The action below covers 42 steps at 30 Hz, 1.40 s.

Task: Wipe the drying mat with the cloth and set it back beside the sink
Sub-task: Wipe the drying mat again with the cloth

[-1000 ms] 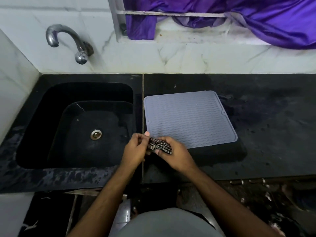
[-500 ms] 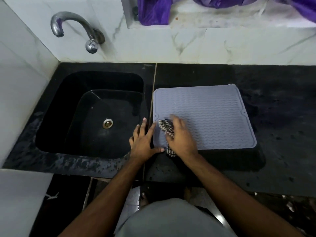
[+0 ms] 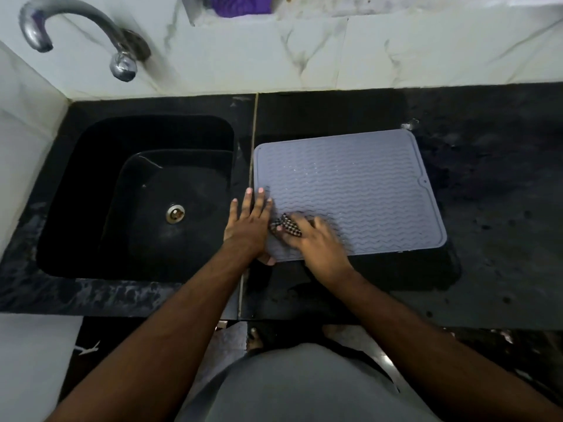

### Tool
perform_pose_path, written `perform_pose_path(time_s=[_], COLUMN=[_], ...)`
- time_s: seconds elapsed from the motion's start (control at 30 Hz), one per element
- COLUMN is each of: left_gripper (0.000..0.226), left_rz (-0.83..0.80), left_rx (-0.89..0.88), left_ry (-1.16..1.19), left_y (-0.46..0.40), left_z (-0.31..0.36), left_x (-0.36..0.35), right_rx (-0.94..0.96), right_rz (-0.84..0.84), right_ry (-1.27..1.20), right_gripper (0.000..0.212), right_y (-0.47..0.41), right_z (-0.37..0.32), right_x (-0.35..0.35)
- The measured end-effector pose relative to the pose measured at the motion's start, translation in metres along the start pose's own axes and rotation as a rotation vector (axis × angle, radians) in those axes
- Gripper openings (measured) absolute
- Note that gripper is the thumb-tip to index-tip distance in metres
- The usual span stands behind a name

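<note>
A black sink (image 3: 91,184) with a round metal drain (image 3: 175,213) fills the left of the dark stone counter (image 3: 502,239), and a curved chrome tap (image 3: 79,28) juts from the white marble wall (image 3: 396,50) above its far left corner. A scrap of purple fabric (image 3: 240,4) shows on the ledge at the far edge. The grey drying mat (image 3: 365,190), ribbed with wavy lines, lies flat on the counter just right of the sink, its left edge along the thin seam (image 3: 254,141) between the slabs. The left hand (image 3: 248,222) lies flat with straight, spread fingers over the mat's near left edge, partly on the counter strip beside the sink. The right hand (image 3: 316,242) presses a small checked cloth (image 3: 286,223) onto the mat's near left part, fingers curled over it; the hand is motion-blurred. The two hands sit just beside each other, the cloth between them. Far and right of the hands the mat surface is bare, with a few wet glints near its far left. Dark counter runs on to the right of the mat and in a band along its near edge.
</note>
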<state>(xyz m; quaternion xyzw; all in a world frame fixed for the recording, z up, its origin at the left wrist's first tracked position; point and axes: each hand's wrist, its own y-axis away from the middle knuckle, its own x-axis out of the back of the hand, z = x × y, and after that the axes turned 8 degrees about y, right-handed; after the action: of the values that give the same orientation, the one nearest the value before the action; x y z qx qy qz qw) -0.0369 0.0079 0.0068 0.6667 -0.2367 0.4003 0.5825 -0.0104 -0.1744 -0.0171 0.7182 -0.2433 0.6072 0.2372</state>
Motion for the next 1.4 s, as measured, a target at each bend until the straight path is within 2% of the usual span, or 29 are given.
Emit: perform_pose_path(time_s=[0.17,0.3,0.43,0.5,0.53,0.6,0.7,0.77,0.83,0.97,1.2,1.33,1.4], left_gripper=[0.154,0.153,0.152,0.152,0.152,0.153,0.154,0.154,0.155,0.158,0.156,0.157,0.158], left_rz=[-0.121,-0.184,-0.166,-0.144,-0.139,-0.133,-0.149,-0.157,-0.163,-0.171,-0.267,-0.277,-0.265], left_rx=[0.023,0.067,0.081,0.071,0.063,0.050,0.055,0.068,0.062,0.066,0.130,0.156,0.167], left_ry=[-0.030,-0.144,-0.131,-0.100,-0.082,-0.062,-0.058,-0.078,-0.076,-0.035,-0.143,-0.190,-0.222], left_y=[-0.006,-0.007,-0.005,-0.005,-0.004,-0.004,-0.006,-0.007,-0.009,-0.009,-0.015,-0.021,-0.022], left_z=[0.004,0.020,0.025,0.023,0.022,0.021,0.022,0.023,0.021,0.016,0.029,0.035,0.039], left_x=[0.003,0.011,0.010,0.009,0.010,0.010,0.011,0.011,0.012,0.013,0.019,0.017,0.016], right_rx=[-0.164,-0.284,-0.482,-0.635,-0.657,-0.547,-0.215,0.004,0.127,0.292,0.351,0.181,0.075], right_rz=[0.053,0.078,0.149,0.281,0.340,0.376,0.337,0.245,0.183,0.098,-0.072,-0.143,-0.056], right_ry=[0.065,0.063,-0.039,-0.112,-0.107,-0.057,0.040,0.110,0.108,0.119,0.054,0.111,0.173], right_gripper=[0.076,0.082,0.042,0.033,0.036,0.055,0.074,0.060,0.048,0.044,0.039,0.038,0.038], right_y=[0.039,0.068,0.080,0.075,0.070,0.053,0.017,0.003,0.004,0.024,0.081,0.101,0.099], right_z=[0.081,0.137,0.171,0.174,0.170,0.142,0.072,0.031,0.017,0.049,0.183,0.246,0.248], right_x=[0.003,0.009,0.014,0.024,0.029,0.040,0.040,0.019,-0.001,-0.011,0.024,0.055,0.067])
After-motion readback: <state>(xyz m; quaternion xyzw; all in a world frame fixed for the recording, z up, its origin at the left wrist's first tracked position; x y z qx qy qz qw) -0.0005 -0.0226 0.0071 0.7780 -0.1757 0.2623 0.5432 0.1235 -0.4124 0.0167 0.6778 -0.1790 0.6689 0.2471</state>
